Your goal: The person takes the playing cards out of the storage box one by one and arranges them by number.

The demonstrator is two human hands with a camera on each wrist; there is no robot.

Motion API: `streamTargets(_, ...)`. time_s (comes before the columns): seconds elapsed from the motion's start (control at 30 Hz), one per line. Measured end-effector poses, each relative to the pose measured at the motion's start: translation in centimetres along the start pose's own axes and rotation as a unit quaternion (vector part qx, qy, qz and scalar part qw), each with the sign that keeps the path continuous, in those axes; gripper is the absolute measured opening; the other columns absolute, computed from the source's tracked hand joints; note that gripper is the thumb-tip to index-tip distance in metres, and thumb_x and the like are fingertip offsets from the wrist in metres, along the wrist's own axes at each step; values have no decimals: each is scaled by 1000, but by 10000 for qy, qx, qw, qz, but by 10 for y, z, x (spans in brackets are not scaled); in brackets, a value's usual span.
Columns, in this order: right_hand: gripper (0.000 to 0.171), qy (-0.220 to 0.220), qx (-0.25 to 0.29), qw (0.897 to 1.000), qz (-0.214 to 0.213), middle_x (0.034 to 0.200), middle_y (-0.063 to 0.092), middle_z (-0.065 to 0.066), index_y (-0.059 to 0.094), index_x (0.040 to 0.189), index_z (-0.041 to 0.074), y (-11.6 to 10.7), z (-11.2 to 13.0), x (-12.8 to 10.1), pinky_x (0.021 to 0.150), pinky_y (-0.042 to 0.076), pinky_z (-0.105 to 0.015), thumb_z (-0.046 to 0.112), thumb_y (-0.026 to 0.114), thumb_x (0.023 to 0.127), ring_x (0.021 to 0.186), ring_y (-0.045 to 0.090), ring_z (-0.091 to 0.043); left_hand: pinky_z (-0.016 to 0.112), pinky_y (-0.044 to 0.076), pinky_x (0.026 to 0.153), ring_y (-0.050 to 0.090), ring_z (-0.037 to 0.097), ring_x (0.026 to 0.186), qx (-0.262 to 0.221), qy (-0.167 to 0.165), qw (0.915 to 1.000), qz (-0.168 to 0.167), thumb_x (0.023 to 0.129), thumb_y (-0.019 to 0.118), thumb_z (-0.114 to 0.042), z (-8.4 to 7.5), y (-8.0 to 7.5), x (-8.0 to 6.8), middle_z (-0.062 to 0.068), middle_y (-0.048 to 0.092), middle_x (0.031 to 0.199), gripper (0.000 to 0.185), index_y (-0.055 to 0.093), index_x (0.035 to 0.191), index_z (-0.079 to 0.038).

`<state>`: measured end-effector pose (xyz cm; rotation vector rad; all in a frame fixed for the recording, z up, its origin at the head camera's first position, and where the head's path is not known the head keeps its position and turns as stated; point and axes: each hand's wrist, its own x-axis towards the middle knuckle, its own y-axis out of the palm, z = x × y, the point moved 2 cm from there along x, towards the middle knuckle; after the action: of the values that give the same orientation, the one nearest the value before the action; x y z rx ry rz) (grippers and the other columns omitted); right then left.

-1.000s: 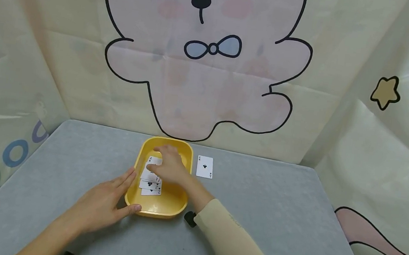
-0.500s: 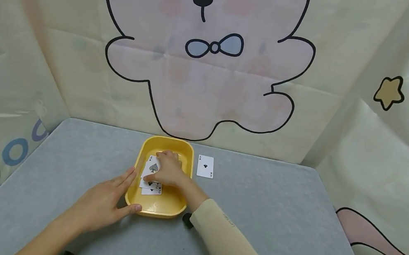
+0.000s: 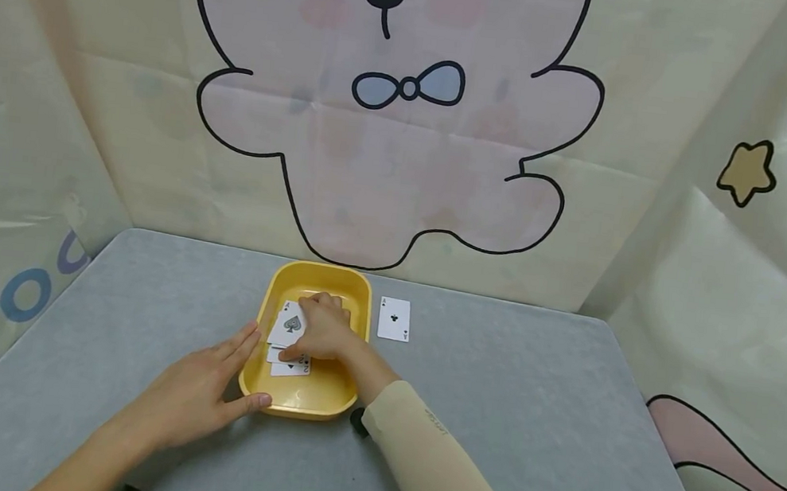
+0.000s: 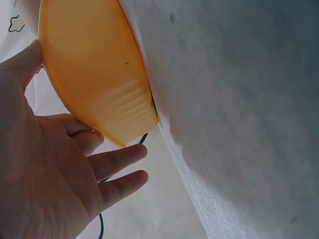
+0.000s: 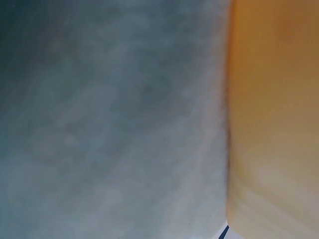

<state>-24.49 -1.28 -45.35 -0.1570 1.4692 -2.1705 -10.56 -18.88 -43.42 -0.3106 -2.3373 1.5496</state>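
A yellow tray (image 3: 320,398) sits mid-table with a few overlapping playing cards in it. My right hand (image 3: 315,332) reaches into the tray from the near right and pinches the top card, an ace of spades (image 3: 290,323), thumb at its near edge and fingers curled over its far edge. Another card (image 3: 291,367) lies under it. My left hand (image 3: 236,373) rests against the tray's near left corner, fingers straight along the side wall and thumb on the front rim. In the left wrist view the left hand's fingers (image 4: 117,159) touch the tray's outer wall (image 4: 94,74). The right wrist view is a blur of tray wall (image 5: 274,99) and table.
An ace of clubs (image 3: 394,319) lies face up on the grey table (image 3: 526,419) just right of the tray. Printed cloth backdrops close off the table at the back, left and right. The table's near edge is out of view.
My right hand has drawn slightly toward me over the cards, and the ace of spades now shows more fully and looks tilted up. The left hand and tray have stayed put.
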Motion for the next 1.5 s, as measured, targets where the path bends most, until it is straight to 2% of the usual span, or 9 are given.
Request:
streamTargets(0.4, 88, -54, 44, 10000, -21, 140, 55, -2, 59, 149, 15, -1, 1, 0, 98, 36, -34, 45, 95, 73, 120, 43, -18, 60, 49, 104, 55, 44, 135, 36, -54, 10000, 11, 96, 67, -63, 0, -1, 0, 17, 37, 166, 95, 37, 161, -1)
streamTargets(0.67, 89, -83, 176, 9998, -85, 142, 55, -3, 57, 148, 14, -1, -1, 0, 98, 37, -34, 42, 95, 73, 121, 44, -19, 59, 49, 103, 56, 43, 135, 60, 11, 10000, -20, 96, 61, -69, -1, -2, 1, 16, 37, 166, 97, 37, 161, -1)
streamTargets(0.93, 93, -232, 397, 9989, -127, 142, 54, -4, 53, 152, 14, -4, 1, -5, 101, 36, -34, 39, 95, 73, 122, 43, -19, 60, 49, 104, 56, 43, 135, 14, -33, 10000, 58, 96, 66, -64, -3, -1, 1, 17, 36, 166, 96, 36, 161, -1)
streamTargets(1.17, 93, -470, 313, 9983, -146, 135, 54, -3, 56, 152, 16, -6, 4, -8, 93, 34, -31, 43, 95, 72, 116, 42, -17, 61, 49, 103, 57, 43, 133, 13, -35, 10000, -6, 95, 66, -64, -3, 0, 0, 16, 37, 166, 96, 37, 161, -1)
streamTargets(1.5, 93, -540, 511, 9970, -231, 140, 53, -6, 54, 154, 15, -13, 3, -11, 98, 37, -29, 39, 94, 73, 121, 42, -19, 60, 49, 103, 56, 44, 134, 15, -45, 10000, 22, 96, 66, -65, -3, 0, 0, 17, 38, 165, 96, 38, 160, 1)
